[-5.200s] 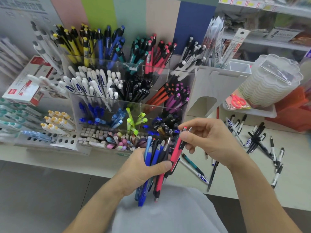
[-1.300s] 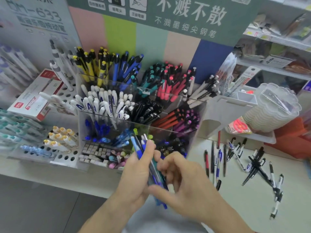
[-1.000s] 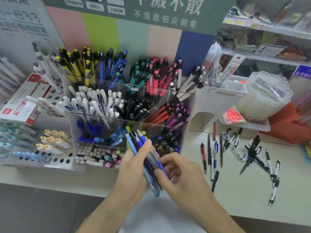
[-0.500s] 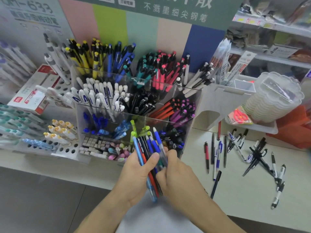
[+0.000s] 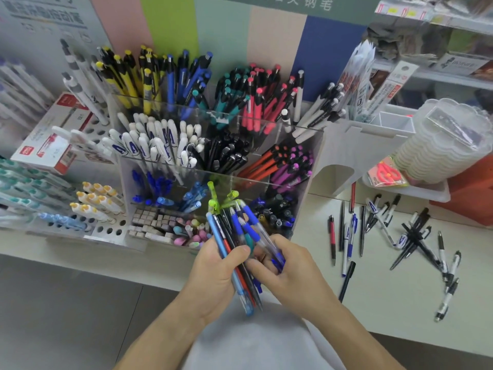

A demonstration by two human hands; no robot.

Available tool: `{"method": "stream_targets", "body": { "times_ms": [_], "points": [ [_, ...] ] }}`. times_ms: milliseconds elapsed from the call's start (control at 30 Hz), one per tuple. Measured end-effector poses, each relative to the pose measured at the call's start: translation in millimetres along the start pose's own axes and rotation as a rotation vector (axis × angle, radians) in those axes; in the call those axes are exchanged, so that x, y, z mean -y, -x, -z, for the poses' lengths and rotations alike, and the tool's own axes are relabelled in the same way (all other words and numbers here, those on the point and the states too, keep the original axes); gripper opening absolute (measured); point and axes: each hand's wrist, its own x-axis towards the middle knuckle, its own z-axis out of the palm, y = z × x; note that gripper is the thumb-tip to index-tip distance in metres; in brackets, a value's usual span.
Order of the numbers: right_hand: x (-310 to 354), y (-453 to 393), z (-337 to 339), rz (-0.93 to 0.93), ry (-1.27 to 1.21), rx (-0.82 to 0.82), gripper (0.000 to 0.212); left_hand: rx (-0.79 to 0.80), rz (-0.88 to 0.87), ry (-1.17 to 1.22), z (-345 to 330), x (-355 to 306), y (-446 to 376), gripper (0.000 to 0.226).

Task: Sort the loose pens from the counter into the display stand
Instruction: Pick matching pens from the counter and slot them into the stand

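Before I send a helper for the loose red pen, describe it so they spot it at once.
Right of the clear display stand, a row of pens lies on the white counter. The red pen is leftmost there, its body red with black ends, unlike its black and blue-white neighbours.

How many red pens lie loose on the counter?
2: one red pen leftmost in the row right of the display stand, another behind it by the tray; the pile may hide more.

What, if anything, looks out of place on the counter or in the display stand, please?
Loose pens lie scattered on the pale counter right of the clear acrylic display stand: black ones in a crossed heap, others in a rough row. A lone white pen stands among the pink ones.
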Motion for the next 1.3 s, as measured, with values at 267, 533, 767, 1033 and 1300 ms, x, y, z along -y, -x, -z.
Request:
{"method": "stream_targets", "body": {
  "times_ms": [267,533,767,1033,1300],
  "points": [
    [-7,1,-3,-0.103,-0.144,-0.079,0.025,-0.025,-0.015,-0.016,-4,2,-5,0.033],
    [-15,4,-4,-0.151,-0.308,-0.130,0.024,0.026,0.005,0.021,-11,3,-5,0.041],
    [-5,12,-1,-0.045,-0.060,-0.115,0.019,0.105,-0.004,0.019,-10,2,-1,0.037],
    [0,17,4,-0.097,0.105,-0.105,0.010,0.000,-0.032,-0.098,-6,8,-1,0.026],
    [-10,13,11,-0.216,-0.096,0.057,0.022,-0.066,-0.084,-0.301,-2,18,1,0.032]
  ]
}}
